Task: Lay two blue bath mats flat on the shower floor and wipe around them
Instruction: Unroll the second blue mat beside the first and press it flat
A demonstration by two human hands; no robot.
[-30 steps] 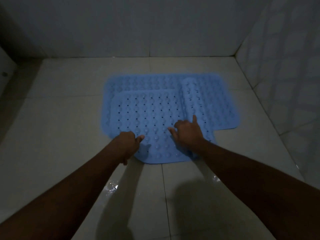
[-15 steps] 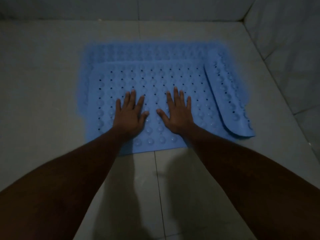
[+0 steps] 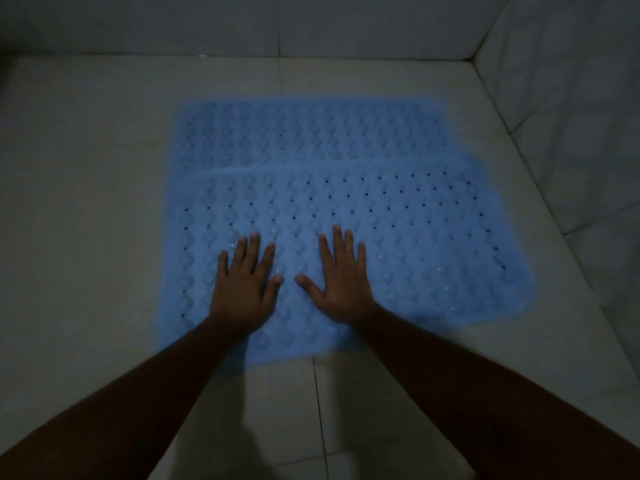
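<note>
Near mat: the near mat (image 3: 415, 244) fills the middle of the frame and lies flat on the floor. It is blue, with rows of bumps and small dark holes. Its right edge reaches toward the lower right.
Far mat: the far mat (image 3: 311, 133) sits just above it in the frame and is also flat. The near mat's upper edge appears to lap over the far mat's lower edge, though the dim light leaves the seam unclear.
Handling: both look like thin, soft rubber or plastic, so they are probably light and floppy and would sag or fold if lifted by one point. The bumps suggest they grip once pressed down. On wet tile they may slide before then.
Where to hold: a corner or a long edge, pinched with both hands well apart, would suit shifting a mat. For seating it, flat palms pushed from the centre outward seem best.
Left hand: the left hand (image 3: 244, 285) lies palm down on the near mat, lower centre, with straight fingers fanned apart.
Right hand: the right hand (image 3: 341, 282) lies just beside it, also flat and fanned. The thumbs nearly meet but do not touch, and neither hand pinches anything.
Floor: the pale tiled floor (image 3: 86, 220) shows bare on all sides of the mats. A grout line (image 3: 317, 410) runs down between the forearms.
Walls: the back wall (image 3: 242, 26) is along the top, and the right wall (image 3: 571, 116) is at the upper right.
Stage: laying looks almost done. Wiping has not started, and no cloth is visible.
</note>
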